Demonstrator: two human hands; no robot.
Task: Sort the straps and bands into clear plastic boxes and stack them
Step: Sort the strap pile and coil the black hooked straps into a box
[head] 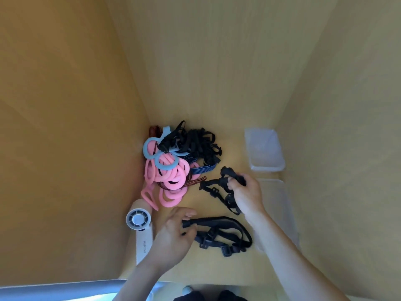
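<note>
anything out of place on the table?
Yes: a white handheld fan lies beside the pink bands, just left of the left hand, which pinches the near black strap. It is neither strap nor band. The right hand grips the far black strap; nothing looks damaged.

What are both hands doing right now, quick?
Left hand: pinching one end of the long black webbing strap with plastic buckles.
Right hand: gripping another black buckled webbing strap, bunched up.
</note>
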